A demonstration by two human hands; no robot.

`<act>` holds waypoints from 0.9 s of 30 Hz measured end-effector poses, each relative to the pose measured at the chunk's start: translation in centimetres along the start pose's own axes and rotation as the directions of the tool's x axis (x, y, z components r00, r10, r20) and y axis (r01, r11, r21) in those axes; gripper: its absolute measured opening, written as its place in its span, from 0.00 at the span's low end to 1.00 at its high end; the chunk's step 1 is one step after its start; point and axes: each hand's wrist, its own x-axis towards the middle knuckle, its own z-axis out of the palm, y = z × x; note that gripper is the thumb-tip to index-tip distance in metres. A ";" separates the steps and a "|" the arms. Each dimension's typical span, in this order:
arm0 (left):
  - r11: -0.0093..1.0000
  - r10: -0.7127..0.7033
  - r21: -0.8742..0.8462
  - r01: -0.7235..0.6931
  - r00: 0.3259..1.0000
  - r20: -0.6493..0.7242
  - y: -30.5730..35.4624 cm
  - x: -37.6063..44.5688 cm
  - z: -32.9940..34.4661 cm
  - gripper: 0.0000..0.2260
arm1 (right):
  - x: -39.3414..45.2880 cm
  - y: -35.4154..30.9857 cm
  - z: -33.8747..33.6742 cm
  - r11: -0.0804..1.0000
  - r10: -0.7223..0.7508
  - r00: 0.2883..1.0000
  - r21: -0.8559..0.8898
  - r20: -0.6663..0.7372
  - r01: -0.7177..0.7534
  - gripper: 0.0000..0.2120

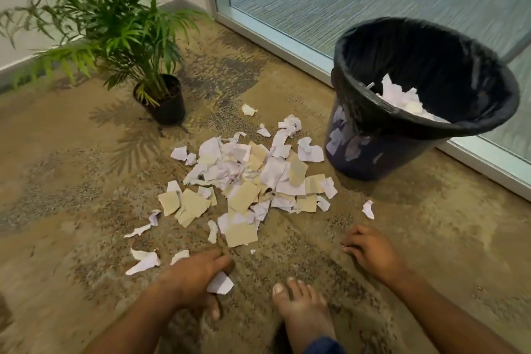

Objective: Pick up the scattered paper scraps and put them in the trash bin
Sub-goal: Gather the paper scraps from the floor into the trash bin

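A pile of white and tan paper scraps [247,178] lies on the carpet in the middle, with loose bits scattered around it. To its right stands the trash bin [359,115] with a black liner, tilted toward me, and white scraps lie inside it. My left hand [195,270] is low over the carpet near the front of the pile and holds a white scrap [221,284] under its fingers. My right hand [370,247] rests on the carpet right of the pile, fingers loosely curled, with nothing in it. A single scrap [368,209] lies just beyond it.
A potted palm [166,100] stands at the back left of the pile. A glass wall with a white frame [273,37] runs behind the bin. My bare foot [298,307] is on the carpet between my hands.
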 end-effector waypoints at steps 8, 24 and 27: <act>0.989 -0.125 -0.106 0.104 0.970 -0.209 -0.1 -0.8 3.5 0.06 | 1.2 -6.7 0.7 0.989 0.134 0.988 0.056 0.078 -0.139 0.08; 0.486 -0.754 -0.803 0.345 0.631 -0.185 -1.4 -3.9 4.9 0.34 | 5.9 -16.7 7.5 0.981 -0.166 0.985 0.107 0.055 0.160 0.14; 0.483 -0.780 -0.788 0.381 0.596 -0.190 -0.9 -3.1 5.3 0.30 | 6.3 -16.4 8.5 0.982 -0.154 0.988 0.107 -0.002 0.154 0.09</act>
